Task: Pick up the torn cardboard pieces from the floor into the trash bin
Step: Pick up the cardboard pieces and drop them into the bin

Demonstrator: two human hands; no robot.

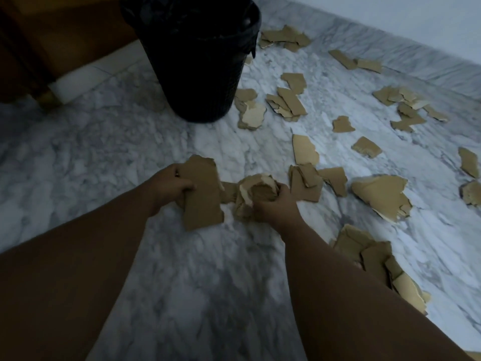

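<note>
My left hand (pixel 170 185) grips a long flat brown cardboard piece (pixel 204 196) by its left edge, low over the floor. Just to the right, my right hand (pixel 276 204) is closed on a crumpled bunch of torn cardboard pieces (pixel 256 190). A black trash bin (pixel 197 56) with a dark liner stands upright beyond both hands at top centre. Several more torn cardboard pieces lie scattered on the marble floor, such as a large one (pixel 380 194) to the right and a pile (pixel 369 259) beside my right forearm.
The white-grey marble floor (pixel 104 157) spreads all around. A wooden furniture piece (pixel 52 48) fills the top left corner. A marble skirting and pale wall (pixel 416 35) run along the top right, with cardboard scraps (pixel 283 37) near them.
</note>
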